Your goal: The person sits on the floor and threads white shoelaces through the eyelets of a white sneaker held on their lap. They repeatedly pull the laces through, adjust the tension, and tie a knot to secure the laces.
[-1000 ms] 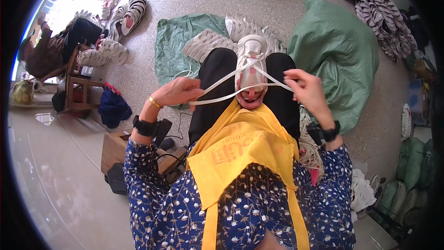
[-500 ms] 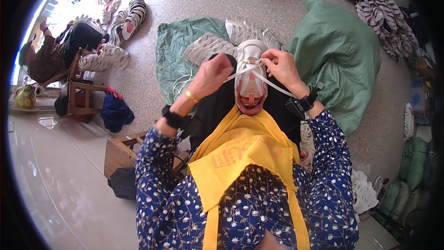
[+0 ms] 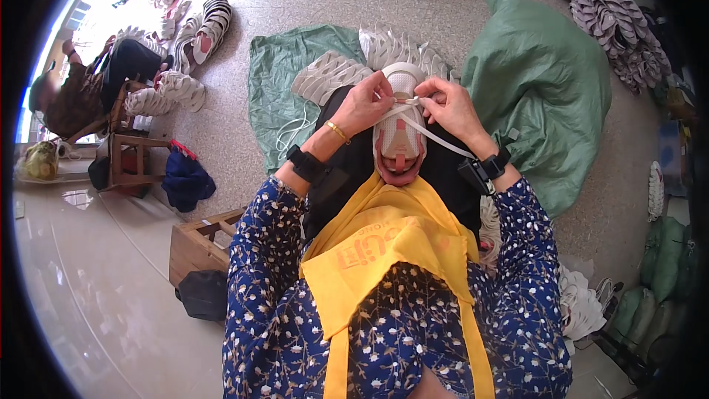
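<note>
A white and pink shoe upper (image 3: pixel 399 142) rests on my lap, its toe pointing away from me and its pink collar against my yellow apron (image 3: pixel 391 240). A flat white shoelace (image 3: pixel 425 130) crosses over it, with one end trailing right toward my wrist. My left hand (image 3: pixel 365 103) pinches the lace at the upper's left side. On the other side my right hand (image 3: pixel 447 109) also pinches the lace, close to the toe end. The fingers of both hands are closed, and their tips partly hide the lacing.
Beyond my knees lie stacked white uppers (image 3: pixel 331 76) on a green woven sheet (image 3: pixel 273 66). A bulging green sack (image 3: pixel 543 103) stands at the right. At the left are a wooden stool (image 3: pixel 199 247) and another person (image 3: pixel 77 100), seated. More uppers (image 3: pixel 617 26) are heaped far right.
My left hand has moved right and inward, from beside the upper to its lacing near my right hand. My right hand stays nearly in place, still pinching the lace.
</note>
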Demonstrator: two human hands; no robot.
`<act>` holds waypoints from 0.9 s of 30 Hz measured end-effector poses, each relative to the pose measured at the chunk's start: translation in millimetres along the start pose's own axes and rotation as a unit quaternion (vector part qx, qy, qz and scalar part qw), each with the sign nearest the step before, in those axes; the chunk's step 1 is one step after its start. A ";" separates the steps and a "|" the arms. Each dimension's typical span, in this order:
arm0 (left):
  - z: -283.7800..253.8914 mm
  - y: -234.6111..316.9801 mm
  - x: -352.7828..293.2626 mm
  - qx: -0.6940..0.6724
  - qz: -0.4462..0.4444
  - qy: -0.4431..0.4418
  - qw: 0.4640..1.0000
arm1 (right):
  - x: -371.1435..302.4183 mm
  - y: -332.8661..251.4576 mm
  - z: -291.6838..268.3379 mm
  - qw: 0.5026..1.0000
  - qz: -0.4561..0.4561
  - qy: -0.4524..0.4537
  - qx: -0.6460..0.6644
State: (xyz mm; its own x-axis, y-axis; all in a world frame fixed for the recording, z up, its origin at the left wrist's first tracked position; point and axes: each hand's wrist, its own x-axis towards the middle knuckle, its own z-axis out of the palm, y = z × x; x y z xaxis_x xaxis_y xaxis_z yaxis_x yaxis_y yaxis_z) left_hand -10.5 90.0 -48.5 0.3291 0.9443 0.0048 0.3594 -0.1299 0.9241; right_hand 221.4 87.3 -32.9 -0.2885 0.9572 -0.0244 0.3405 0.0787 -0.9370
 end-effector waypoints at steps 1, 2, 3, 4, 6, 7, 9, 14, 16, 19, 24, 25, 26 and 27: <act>-0.9 -1.1 0.7 -0.003 -0.006 -0.003 1.000 | 0.8 0.0 0.4 1.000 0.002 -0.002 -0.002; -1.2 -0.9 1.7 -0.009 -0.008 -0.005 1.000 | 1.6 0.6 0.7 1.000 0.002 0.000 -0.005; -1.6 -0.8 2.6 -0.015 -0.009 -0.008 1.000 | 2.5 1.2 1.3 1.000 0.003 0.003 -0.009; -1.9 -0.6 3.3 -0.020 -0.010 -0.011 1.000 | 2.6 1.7 1.4 1.000 0.003 0.006 -0.013; -4.9 3.1 3.8 -0.006 -0.017 -0.027 0.999 | 1.9 0.8 0.0 0.999 0.022 -0.013 -0.025; -5.9 5.0 4.0 0.002 -0.021 -0.035 0.999 | 1.5 0.3 -0.8 0.999 0.032 -0.022 -0.031; -6.5 4.8 4.7 -0.030 -0.038 -0.046 0.998 | 0.4 -1.9 -1.2 0.999 0.020 -0.021 -0.018; -8.0 4.5 3.4 -0.067 -0.041 -0.056 0.995 | 1.9 -2.4 0.6 0.995 -0.011 -0.051 0.081; -8.3 5.8 3.2 -0.063 -0.036 -0.058 0.996 | 2.5 -4.5 1.1 0.989 -0.008 -0.071 0.128; -8.0 17.7 2.1 -0.019 -0.048 -0.062 0.997 | 2.0 -5.1 -3.2 0.980 0.035 -0.100 0.170; -11.0 14.7 6.3 -0.009 -0.046 -0.081 0.996 | 4.5 -3.6 3.0 0.985 0.032 -0.064 0.157; -13.0 15.0 7.2 -0.014 -0.053 -0.090 0.994 | 4.9 -1.7 3.0 0.985 0.034 -0.059 0.160; -16.4 10.7 7.3 -0.044 -0.060 -0.107 0.991 | 4.4 -2.5 4.1 0.987 0.030 -0.057 0.147; -21.4 6.3 7.6 -0.075 -0.067 -0.123 0.987 | 3.8 -3.5 5.3 0.989 0.027 -0.055 0.135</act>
State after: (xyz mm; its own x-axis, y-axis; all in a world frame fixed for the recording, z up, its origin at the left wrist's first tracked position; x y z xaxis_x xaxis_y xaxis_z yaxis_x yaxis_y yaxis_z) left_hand -24.4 102.8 -34.5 0.4960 0.8456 -0.1973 0.2869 0.0549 0.9564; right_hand 214.4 89.2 -31.5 -0.3773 0.9206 -0.1004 0.1115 -0.0625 -0.9918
